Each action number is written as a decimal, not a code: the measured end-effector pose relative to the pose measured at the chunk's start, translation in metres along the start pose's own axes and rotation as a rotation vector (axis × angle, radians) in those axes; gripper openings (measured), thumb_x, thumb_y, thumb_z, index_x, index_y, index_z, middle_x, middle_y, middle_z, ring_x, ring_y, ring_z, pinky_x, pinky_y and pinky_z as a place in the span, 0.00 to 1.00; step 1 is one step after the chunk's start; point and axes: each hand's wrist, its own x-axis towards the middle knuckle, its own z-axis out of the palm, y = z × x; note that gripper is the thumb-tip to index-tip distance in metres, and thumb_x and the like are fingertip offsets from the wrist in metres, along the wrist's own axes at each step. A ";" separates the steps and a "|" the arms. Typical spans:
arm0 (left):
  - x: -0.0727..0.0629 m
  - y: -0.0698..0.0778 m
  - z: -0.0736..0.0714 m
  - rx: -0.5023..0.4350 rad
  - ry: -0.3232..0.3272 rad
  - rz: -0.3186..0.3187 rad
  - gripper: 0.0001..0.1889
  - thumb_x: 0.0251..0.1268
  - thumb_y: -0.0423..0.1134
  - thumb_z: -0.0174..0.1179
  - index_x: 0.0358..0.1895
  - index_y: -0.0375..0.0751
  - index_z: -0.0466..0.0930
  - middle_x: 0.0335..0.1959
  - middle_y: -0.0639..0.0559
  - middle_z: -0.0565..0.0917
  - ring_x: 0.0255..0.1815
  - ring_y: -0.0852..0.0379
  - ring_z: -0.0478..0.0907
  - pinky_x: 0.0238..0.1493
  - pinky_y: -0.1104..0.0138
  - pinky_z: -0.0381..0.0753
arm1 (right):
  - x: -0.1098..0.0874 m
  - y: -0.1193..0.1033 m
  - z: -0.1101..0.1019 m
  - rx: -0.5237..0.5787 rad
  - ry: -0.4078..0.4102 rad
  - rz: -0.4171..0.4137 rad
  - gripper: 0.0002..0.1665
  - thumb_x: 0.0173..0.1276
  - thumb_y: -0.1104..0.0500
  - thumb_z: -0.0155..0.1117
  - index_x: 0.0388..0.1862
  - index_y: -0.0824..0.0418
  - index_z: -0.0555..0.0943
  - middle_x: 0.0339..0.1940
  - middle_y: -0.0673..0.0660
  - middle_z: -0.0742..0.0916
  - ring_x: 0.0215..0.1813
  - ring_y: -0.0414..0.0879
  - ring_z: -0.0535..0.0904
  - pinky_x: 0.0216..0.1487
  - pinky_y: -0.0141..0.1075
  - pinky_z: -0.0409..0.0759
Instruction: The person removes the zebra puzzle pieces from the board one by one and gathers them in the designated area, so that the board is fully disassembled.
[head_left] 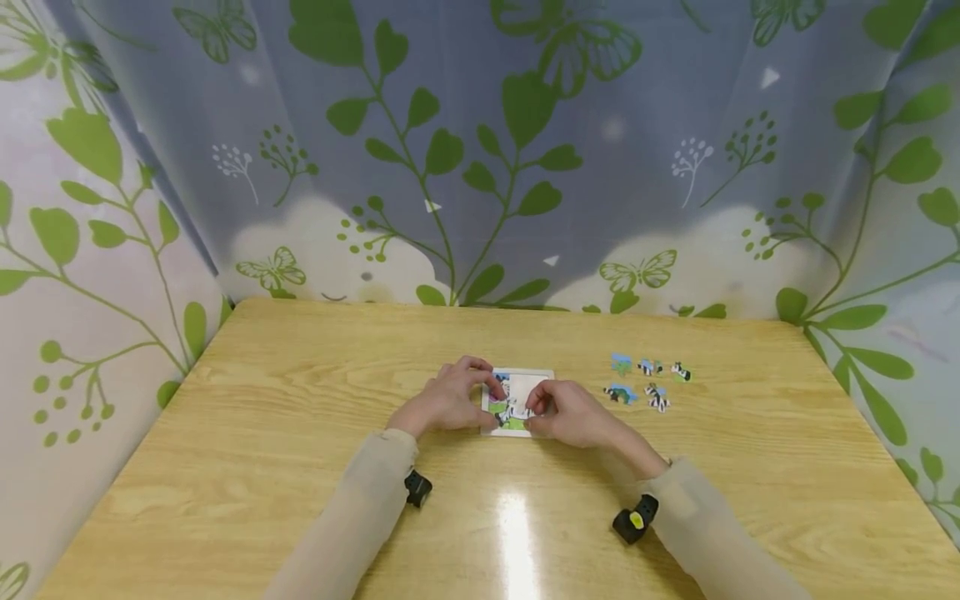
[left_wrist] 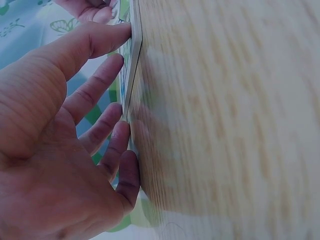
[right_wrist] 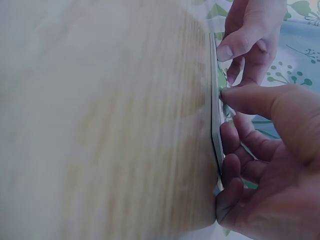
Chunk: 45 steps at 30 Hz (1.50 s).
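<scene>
Nearest to you, on your side of the puzzle board [head_left: 536, 372], are your pale sleeves [head_left: 345, 508], and by them the black wrist devices [head_left: 417, 488], one for each arm. The right device has a yellow spot, but I cannot read any brand there.

The board itself lies flat on the wooden table [head_left: 225, 467], between your hands. Your left hand [head_left: 453, 398] is at its left side, fingers loosely extended and touching it, with the thumb at the near left corner; it does not clench. Your right hand [head_left: 573, 414] is at its right side, thumb and forefinger upon the picture. I cannot tell whether they pinch a piece or only press it. Inside the rim, some fitted pieces [head_left: 516, 423] show black-and-white stripes and green; the upper right part is bare white.

To the right of the board lie five loose pieces [head_left: 657, 397], in two rows.

By my judgement, board and pieces are light, thin and rather stiff; the knobs of the pieces could bend. Better steady the board by its rim, and take each piece by opposite edges.

Beyond the board, behind the table, hangs a leaf-patterned cloth [head_left: 480, 167]. I find no readable writing or label anywhere.
</scene>
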 end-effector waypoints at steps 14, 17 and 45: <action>-0.001 0.000 0.001 0.019 0.008 0.011 0.14 0.56 0.46 0.73 0.46 0.63 0.84 0.76 0.53 0.66 0.76 0.40 0.60 0.72 0.37 0.60 | -0.012 0.007 -0.006 0.237 0.020 0.028 0.06 0.70 0.65 0.65 0.44 0.64 0.81 0.37 0.58 0.87 0.37 0.43 0.80 0.35 0.31 0.74; -0.001 0.001 0.000 0.016 0.011 0.018 0.14 0.57 0.46 0.73 0.46 0.63 0.84 0.76 0.53 0.66 0.76 0.39 0.60 0.72 0.37 0.60 | -0.016 0.011 -0.011 0.246 0.036 0.033 0.06 0.72 0.64 0.64 0.46 0.63 0.82 0.38 0.58 0.87 0.37 0.43 0.79 0.33 0.32 0.73; -0.001 -0.003 0.000 -0.007 0.003 0.038 0.12 0.58 0.45 0.73 0.44 0.63 0.84 0.76 0.53 0.66 0.76 0.39 0.59 0.72 0.36 0.58 | -0.081 0.062 -0.071 0.250 0.195 0.130 0.13 0.74 0.59 0.65 0.52 0.66 0.81 0.43 0.63 0.86 0.38 0.46 0.82 0.35 0.36 0.80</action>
